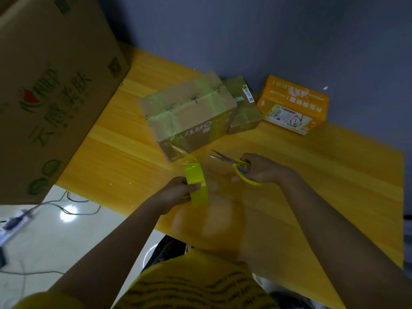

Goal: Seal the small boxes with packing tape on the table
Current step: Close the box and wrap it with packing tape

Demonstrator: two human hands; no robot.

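Gripping the yellow tape roll in our left hand, we hold it just in front of the brown box; a clear strip seems to run from roll to box. Our right hand clasps yellow-handled scissors, blades parted, pointing at that strip above the table.
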